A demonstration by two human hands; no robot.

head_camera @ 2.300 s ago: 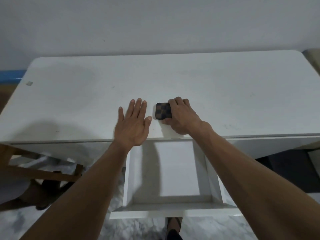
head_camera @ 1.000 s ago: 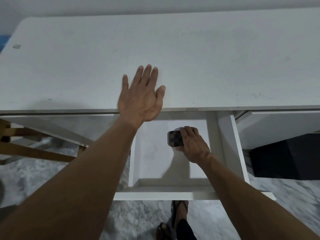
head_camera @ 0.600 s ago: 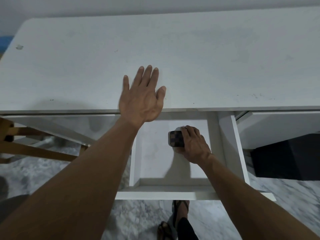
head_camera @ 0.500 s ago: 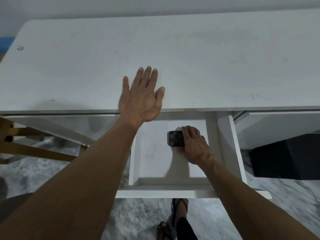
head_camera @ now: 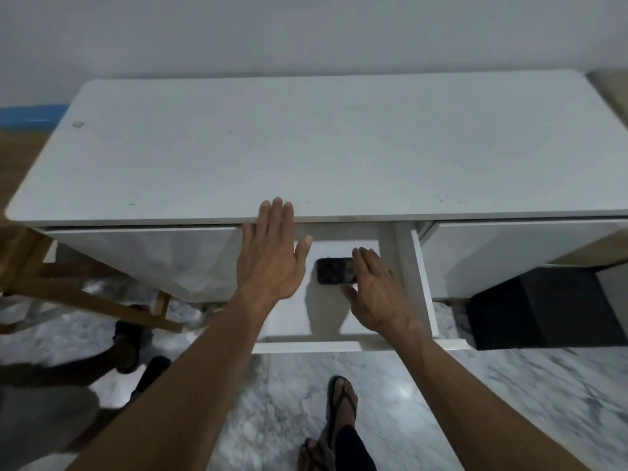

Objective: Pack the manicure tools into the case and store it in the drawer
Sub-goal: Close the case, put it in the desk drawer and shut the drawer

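The dark checkered manicure case (head_camera: 331, 270) lies flat on the floor of the open white drawer (head_camera: 423, 283), near its back. My right hand (head_camera: 373, 294) hovers over the case's right end with its fingers spread; the thumb sits just below the case, and I see no grip on it. My left hand (head_camera: 272, 256) is flat and open, palm down, above the drawer's left side, its fingertips on the front edge of the white table (head_camera: 306, 147). No loose tools are in sight.
A wooden chair frame (head_camera: 68, 290) stands at the left under the table. Another person's sandalled feet (head_camera: 125, 338) are on the marble floor there. A black box (head_camera: 530, 311) sits on the floor at the right, below a shut drawer front (head_camera: 509, 253). My own feet (head_camera: 339, 413) are below the drawer.
My right hand carried the case from the tabletop down into the drawer and has now spread its fingers off it. My left hand slid back from the tabletop to its front edge.
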